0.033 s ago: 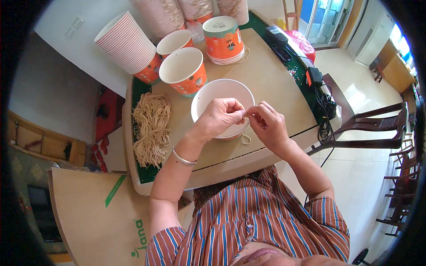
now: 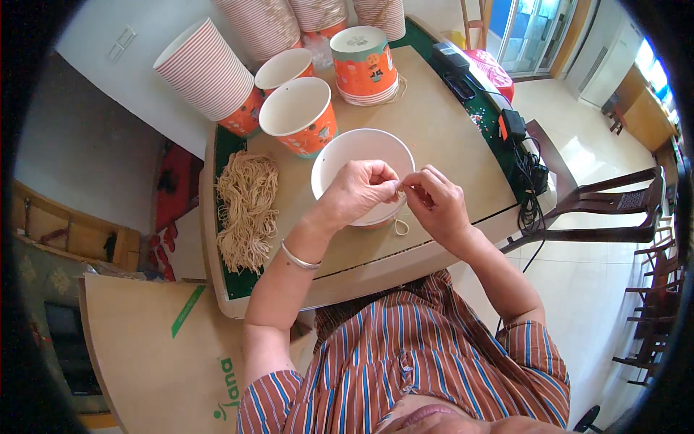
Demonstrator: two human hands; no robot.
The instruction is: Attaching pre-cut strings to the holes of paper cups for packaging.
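Over the near rim of a white-lined paper bucket, my left hand and my right hand meet fingertip to fingertip. Both are closed in a pinch on a thin cream cord. A small loop of that cord hangs below my right fingers, beside the bucket. The cord's part inside the fingers is mostly hidden. To the left of the bucket lies a loose bundle of similar cords.
Behind stand two open orange buckets, an upside-down stack and a tilted tall stack. Black cables and adapters run along the table's right edge. A wooden chair stands right, a cardboard sheet lower left.
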